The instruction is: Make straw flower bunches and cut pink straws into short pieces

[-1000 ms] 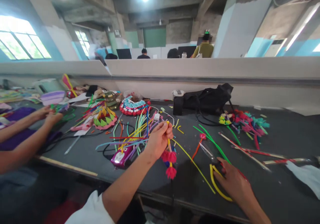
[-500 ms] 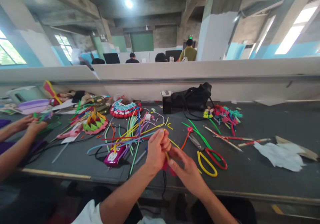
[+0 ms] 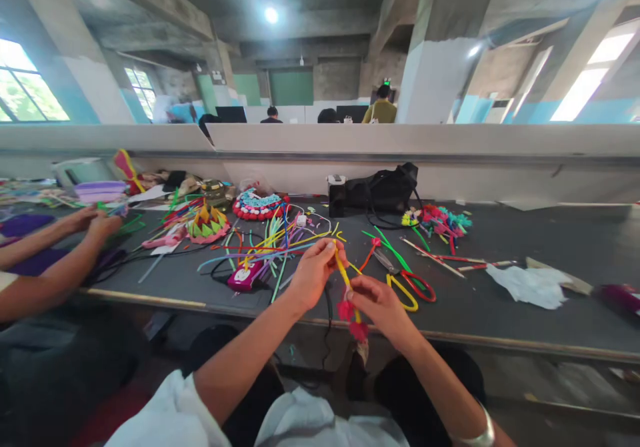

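Yellow fuzzy stem (image 3: 343, 271) with crimson-pink tufts (image 3: 359, 331), partly finger-hidden, is pinched by the curled left hand (image 3: 315, 270) above, right hand (image 3: 380, 304) below.

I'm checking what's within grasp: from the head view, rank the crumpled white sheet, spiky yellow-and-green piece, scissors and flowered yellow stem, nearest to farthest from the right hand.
From the right hand:
1. Flowered yellow stem, at its fingertips
2. Scissors, just beyond it
3. Crumpled white sheet, off to the right
4. Spiky yellow-and-green piece, far left
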The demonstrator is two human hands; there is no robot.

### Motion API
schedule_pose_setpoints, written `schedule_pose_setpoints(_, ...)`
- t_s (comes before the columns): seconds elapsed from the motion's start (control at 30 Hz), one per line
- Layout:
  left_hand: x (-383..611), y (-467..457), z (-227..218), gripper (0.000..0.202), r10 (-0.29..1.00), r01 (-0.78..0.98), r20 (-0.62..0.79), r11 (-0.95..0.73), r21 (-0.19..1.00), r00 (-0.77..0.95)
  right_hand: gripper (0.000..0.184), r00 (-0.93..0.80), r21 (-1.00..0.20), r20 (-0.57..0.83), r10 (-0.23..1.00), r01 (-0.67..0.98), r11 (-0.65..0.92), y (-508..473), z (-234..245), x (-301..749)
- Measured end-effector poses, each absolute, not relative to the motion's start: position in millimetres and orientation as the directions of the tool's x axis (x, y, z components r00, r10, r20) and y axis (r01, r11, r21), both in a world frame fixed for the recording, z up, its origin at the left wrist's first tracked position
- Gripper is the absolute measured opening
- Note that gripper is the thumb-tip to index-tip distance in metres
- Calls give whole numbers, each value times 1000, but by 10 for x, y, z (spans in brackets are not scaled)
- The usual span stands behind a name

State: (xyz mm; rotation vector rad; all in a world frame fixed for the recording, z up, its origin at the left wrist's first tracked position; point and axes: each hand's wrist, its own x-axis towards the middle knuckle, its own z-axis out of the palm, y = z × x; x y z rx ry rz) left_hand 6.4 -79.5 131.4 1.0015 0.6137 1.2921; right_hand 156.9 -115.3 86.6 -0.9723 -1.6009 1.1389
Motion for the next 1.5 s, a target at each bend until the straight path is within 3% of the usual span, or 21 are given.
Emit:
schedule_pose_setpoints(0.13, -82, -987, 1295, 18, 959, -432, 34, 96, 897, 282, 14, -389, -987, 112, 914, 63, 148, -1341, 927, 1681)
schedule_pose_setpoints(0.23, -165, -1129, 1331, 18, 964, -476, 45, 88, 875, 261, 20, -439, -994, 62, 896, 57, 96, -1393, 1060, 1746)
schedule_pose_setpoints(0.33, -278, -1233, 1402, 20, 962, -387, 183, -93, 917, 201, 23, -473, -996, 9, 881, 79, 53, -1347, 1215, 1814)
schedule_pose_setpoints(0.4, -380, -1281, 1458, 21, 933, -153, 328, -306, 940, 147, 24, -515, -995, -33, 857, 101, 23, -1281, 1314, 1860)
schedule_pose_setpoints(0.47, -482, -1321, 1516, 24, 860, 147, 491, -508, 849, 141, 24, -551, -992, -62, 832, 128, 10, -1212, 1406, 1899)
schedule_pose_setpoints(0.53, -561, -1352, 1575, 27, 748, 384, 616, -660, 646, 249, 22, -572, -988, -75, 817, 154, 17, -1154, 1490, 1925)
schedule_pose_setpoints(0.63, -607, -1366, 1646, 25, 609, 512, 615, -781, 357, 500, 18, -599, -982, -84, 797, 186, 36, -1098, 1595, 1929)
schedule_pose_setpoints(0.7, -599, -1353, 1664, 24, 598, 521, 551, -794, 311, 582, 17, -626, -977, -89, 775, 205, 53, -1067, 1649, 1910)
schedule_pose_setpoints(0.77, -575, -1331, 1647, 23, 655, 516, 457, -755, 404, 602, 17, -647, -976, -88, 758, 209, 66, -1020, 1695, 1888)
schedule_pose_setpoints(0.83, -544, -1306, 1597, 26, 749, 475, 330, -633, 611, 574, 23, -663, -983, -101, 741, 180, 28, -935, 1729, 1882)
schedule_pose_setpoints(0.9, -511, -1274, 1520, 29, 843, 343, 226, -423, 839, 489, 33, -655, -996, -84, 751, 59, -60, -804, 1737, 1910)
schedule_pose_setpoints(0.97, -478, -1224, 1436, 29, 905, 110, 186, -244, 963, 382, 41, -590, -977, -17, 808, -162, -139, -641, 1699, 1960)
schedule_pose_setpoints(1.07, -435, -1101, 1329, 26, 937, -201, 175, -117, 973, 303, 45, -414, -880, 50, 909, -449, -156, -421, 1528, 1987)
schedule_pose_setpoints(1.17, -391, -932, 1259, 26, 943, -349, 146, -35, 936, 297, 37, -386, -900, -20, 922, -395, -185, -341, 1276, 1854)
schedule_pose_setpoints(1.33, -250, -641, 1140, 27, 934, -358, 125, 2, 934, 333, 41, -434, -957, 146, 889, -291, 15, -355, 1032, 1437)
schedule_pose_setpoints(1.5, -161, -353, 933, 34, 939, -187, 89, -27, 982, 331, 40, -235, -966, 231, 944, -167, 195, -124, 984, 1321)
